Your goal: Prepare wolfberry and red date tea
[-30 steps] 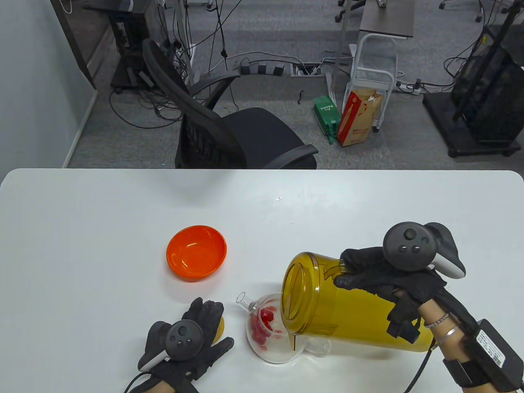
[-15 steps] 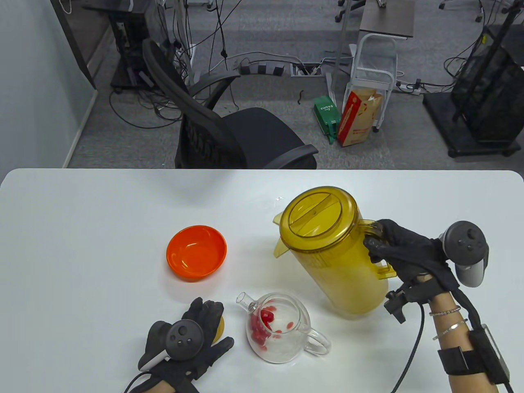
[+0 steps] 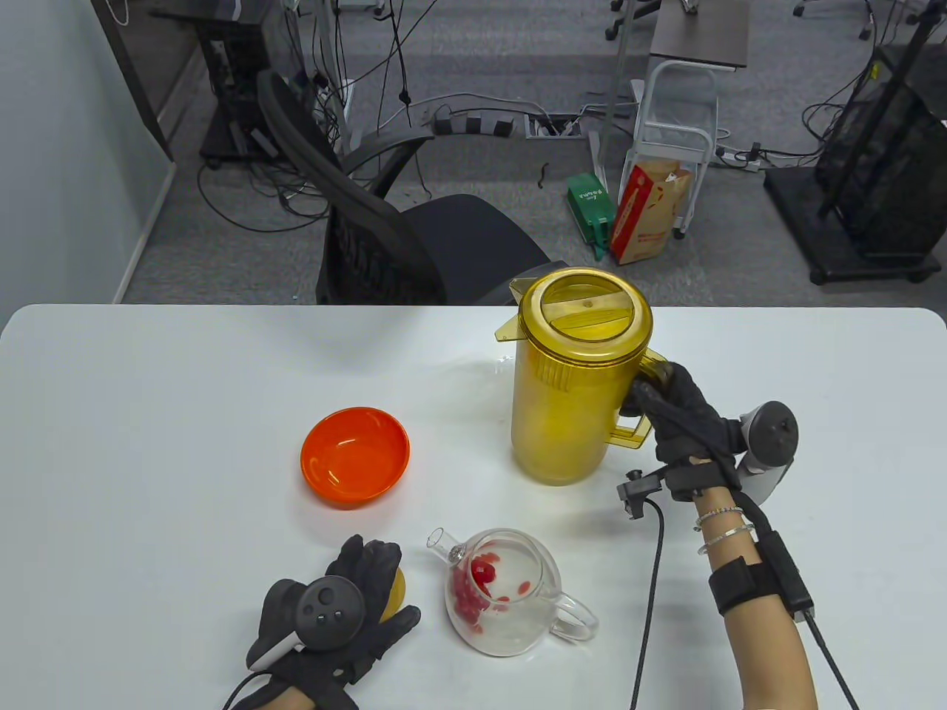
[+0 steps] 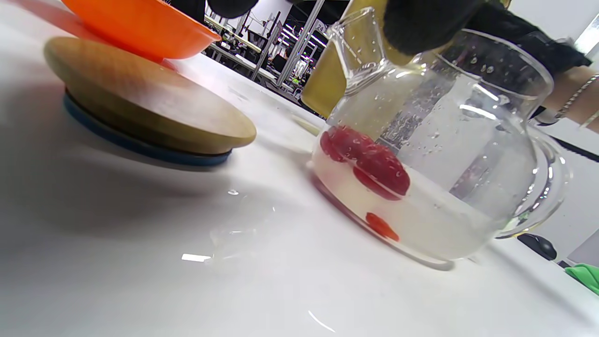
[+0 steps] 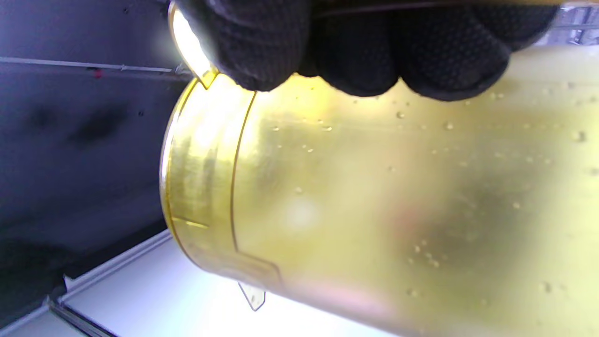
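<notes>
Teapot (image 3: 510, 595) of clear glass stands near the front edge of the white table (image 3: 148, 414), its spout toward our left hand and its loop handle toward the right. We see red dates (image 4: 367, 161) and small wolfberries lying in a shallow pool of water at its bottom, with droplets on the inner wall. Just to its left, our left hand (image 3: 355, 606) lies spread, palm down, on the round wooden lid (image 4: 140, 98), fingers extended and gripping nothing; the lid has a blue ring beneath it and sits flat on the table, apart from the teapot. Beyond that hand, an orange bowl (image 3: 355, 455) rests on the table. Behind and to the right of the teapot, well apart from it, the yellow pitcher (image 3: 566, 392) stands upright with its lid on and its spout pointing left. Our right hand (image 3: 684, 425) is curled closed around the pitcher's handle; the right wrist view shows the gloved fingers (image 5: 355, 47) wrapped over it against the translucent yellow wall. Behind the table stands a black office chair (image 3: 414, 244).
</notes>
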Motion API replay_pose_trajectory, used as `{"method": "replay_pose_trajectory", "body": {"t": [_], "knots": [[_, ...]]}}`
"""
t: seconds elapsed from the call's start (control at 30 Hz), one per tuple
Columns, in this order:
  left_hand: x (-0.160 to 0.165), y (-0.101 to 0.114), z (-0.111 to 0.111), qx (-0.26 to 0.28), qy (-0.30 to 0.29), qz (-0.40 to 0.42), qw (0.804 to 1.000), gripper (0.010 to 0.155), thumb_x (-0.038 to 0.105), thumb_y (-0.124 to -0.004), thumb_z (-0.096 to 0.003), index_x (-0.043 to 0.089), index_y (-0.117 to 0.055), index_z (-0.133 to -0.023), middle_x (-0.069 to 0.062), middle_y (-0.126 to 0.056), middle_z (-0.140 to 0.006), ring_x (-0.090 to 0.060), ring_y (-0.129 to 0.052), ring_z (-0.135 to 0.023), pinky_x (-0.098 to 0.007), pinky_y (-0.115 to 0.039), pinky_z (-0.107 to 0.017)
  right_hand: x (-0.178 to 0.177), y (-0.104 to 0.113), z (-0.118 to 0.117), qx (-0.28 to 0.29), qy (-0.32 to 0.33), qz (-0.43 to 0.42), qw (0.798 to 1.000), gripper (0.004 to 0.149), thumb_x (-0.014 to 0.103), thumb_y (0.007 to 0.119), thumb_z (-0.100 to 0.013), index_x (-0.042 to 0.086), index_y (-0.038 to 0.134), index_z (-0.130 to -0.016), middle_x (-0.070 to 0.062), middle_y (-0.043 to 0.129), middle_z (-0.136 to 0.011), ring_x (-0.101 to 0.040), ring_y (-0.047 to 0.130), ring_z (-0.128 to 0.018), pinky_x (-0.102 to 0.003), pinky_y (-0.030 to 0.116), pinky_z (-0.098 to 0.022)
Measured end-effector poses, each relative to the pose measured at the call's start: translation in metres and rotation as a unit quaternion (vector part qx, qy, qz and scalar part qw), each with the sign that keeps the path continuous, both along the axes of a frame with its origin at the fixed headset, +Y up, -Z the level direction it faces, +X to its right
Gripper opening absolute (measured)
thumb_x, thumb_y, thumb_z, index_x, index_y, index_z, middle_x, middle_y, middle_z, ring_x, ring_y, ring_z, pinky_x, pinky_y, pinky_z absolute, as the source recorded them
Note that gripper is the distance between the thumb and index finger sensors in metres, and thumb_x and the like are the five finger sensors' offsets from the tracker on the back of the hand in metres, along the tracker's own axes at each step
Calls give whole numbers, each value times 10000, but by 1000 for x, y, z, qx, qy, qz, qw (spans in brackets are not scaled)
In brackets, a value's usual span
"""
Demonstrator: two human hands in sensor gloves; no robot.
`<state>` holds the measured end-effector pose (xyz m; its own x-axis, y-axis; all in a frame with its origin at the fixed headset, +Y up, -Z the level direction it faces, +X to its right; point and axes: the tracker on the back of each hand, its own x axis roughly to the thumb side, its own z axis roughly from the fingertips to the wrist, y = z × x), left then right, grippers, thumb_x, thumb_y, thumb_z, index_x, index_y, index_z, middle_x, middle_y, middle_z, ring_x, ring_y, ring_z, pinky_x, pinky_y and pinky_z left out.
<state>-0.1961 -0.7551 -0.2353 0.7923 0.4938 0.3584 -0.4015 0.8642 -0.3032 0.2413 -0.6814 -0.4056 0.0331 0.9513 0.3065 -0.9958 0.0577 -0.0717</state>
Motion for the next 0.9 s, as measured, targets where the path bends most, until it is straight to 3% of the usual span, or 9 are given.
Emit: {"method": "replay_pose_trajectory", "body": {"t": [0.3,0.63,0.73,0.8,0.9], "knots": [[0,0,0,-3,-2,1,1000,800,521,-667,-594,37,-293,-1109,-317,-376,-1159,-553,-232,-1042,-661,-327,-705,-12,-26,-10,-14,11,-22,1000,390,277,856,-521,125,769,-869,-176,880,-707,-412,881,-615,-605,671,-597],[1,-1,0,-12,-4,-3,1000,799,521,-666,-595,37,-293,-1109,-317,-375,-1160,-553,-231,-1042,-661,-327,-705,-17,-18,-8,-23,12,32,999,426,296,839,-541,129,717,-913,-164,846,-757,-420,844,-667,-621,644,-600],[1,-1,0,-10,-5,-5,1000,797,520,-666,-596,38,-292,-1109,-317,-375,-1160,-552,-230,-1042,-661,-327,-705,-14,-15,-4,-28,-5,93,995,551,323,827,-547,124,613,-1015,-194,759,-893,-476,757,-795,-640,564,-651],[1,-1,0,-9,-4,-5,1000,799,521,-666,-594,37,-294,-1109,-318,-376,-1159,-552,-232,-1043,-661,-328,-705,-10,-13,1,-48,-22,153,987,707,369,830,-538,114,487,-1102,-235,634,-1046,-519,637,-922,-654,499,-684],[1,-1,0,-7,-4,-5,1000,798,520,-666,-595,36,-294,-1109,-318,-375,-1159,-554,-231,-1042,-661,-327,-705,-3,-8,10,-55,-23,221,974,824,399,829,-536,102,358,-1143,-260,497,-1138,-544,490,-1014,-667,442,-705]]}}
